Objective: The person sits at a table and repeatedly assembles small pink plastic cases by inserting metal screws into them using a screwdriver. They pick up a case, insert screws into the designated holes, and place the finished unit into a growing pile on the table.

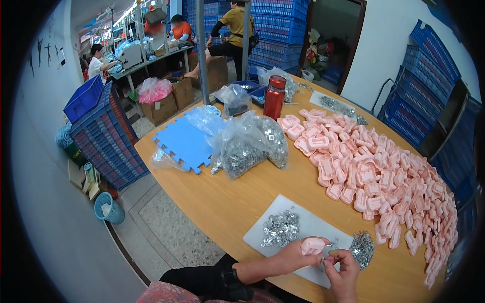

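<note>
Pink piece [313, 246] sat at lower centre, gripped by the left hand [292, 258]; the right hand [343, 271] pinched beside it, on what was unclear. Work on it looked unfinished; metal bits [281, 228] lay unused; whether the pink heap [371, 174] at right was done didn't show.

On my head feed, the left hand [292, 256], with a plastic piece [312, 246] in it, is over the board [318, 225] on the table [222, 207]; the right hand [344, 272] is just beside it. I see one pile of small parts [281, 229] on the board, ahead-left of the left hand, and another pile [362, 248] just ahead-right of the right. Farther ahead-right of that hand spreads the heap of plastic pieces [374, 177]. Well ahead-left of the left hand lie filled bags [242, 157], with the foam mat [182, 139] left of them and the bottle [274, 100] behind.
</note>
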`<action>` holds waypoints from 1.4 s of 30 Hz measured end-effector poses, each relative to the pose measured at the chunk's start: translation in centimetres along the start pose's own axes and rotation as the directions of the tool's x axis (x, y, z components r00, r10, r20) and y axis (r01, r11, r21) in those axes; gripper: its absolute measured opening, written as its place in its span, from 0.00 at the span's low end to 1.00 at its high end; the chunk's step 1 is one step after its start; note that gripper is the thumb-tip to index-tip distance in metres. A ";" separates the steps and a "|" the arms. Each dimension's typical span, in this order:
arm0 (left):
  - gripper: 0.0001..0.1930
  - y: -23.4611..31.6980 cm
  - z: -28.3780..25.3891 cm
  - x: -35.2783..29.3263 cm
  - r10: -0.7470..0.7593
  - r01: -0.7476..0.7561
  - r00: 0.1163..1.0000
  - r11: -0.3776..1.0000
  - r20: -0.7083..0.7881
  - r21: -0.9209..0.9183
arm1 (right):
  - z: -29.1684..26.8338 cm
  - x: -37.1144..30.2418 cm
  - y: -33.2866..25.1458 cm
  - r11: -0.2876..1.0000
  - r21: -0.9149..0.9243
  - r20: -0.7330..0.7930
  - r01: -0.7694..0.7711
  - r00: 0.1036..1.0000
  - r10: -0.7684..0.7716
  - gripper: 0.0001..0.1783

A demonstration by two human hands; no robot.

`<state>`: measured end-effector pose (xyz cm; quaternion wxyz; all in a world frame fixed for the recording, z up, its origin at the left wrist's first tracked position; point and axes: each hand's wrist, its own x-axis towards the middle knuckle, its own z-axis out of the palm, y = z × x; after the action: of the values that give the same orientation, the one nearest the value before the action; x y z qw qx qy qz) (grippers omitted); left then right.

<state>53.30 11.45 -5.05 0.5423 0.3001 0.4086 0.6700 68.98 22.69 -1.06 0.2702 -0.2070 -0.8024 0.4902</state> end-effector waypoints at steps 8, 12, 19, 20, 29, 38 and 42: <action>0.25 -0.1 0.6 -0.3 0.085 -0.080 0.996 0.987 -0.033 0.137 | -1.1 0.1 0.1 0.852 0.418 0.195 -0.315 0.947 0.254 0.16; 0.25 -1.2 -0.4 0.0 -0.021 0.025 0.999 0.995 0.036 -0.101 | -1.0 0.1 0.8 0.844 0.392 0.134 -0.366 0.930 0.342 0.16; 0.33 1.2 -0.3 -0.6 -0.325 0.321 0.943 0.816 0.078 -0.481 | -0.6 0.5 -0.6 0.931 0.346 0.021 -0.115 0.993 0.115 0.16; 0.33 1.2 -0.1 -0.6 -0.339 0.336 0.937 0.812 0.083 -0.478 | -0.7 0.5 -0.5 0.963 0.254 0.015 -0.086 0.996 0.085 0.14; 0.33 -0.1 0.5 0.3 -0.342 0.352 0.935 0.853 0.098 -0.386 | -0.8 0.8 -0.5 0.999 -0.036 0.037 0.018 0.999 -0.017 0.11; 0.32 -0.1 1.4 0.6 -0.394 0.380 0.919 0.874 0.016 -0.303 | -0.1 1.1 0.0 0.939 -0.279 0.040 0.200 0.980 -0.197 0.13; 0.31 -0.2 1.4 0.7 -0.433 0.415 0.901 0.864 0.000 -0.287 | 0.0 1.0 0.1 0.920 -0.344 0.066 0.186 0.982 -0.174 0.13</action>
<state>54.45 12.49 -4.56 0.6996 0.1015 0.3827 0.5948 68.23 23.40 -0.93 0.2597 -0.1685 -0.8965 0.3170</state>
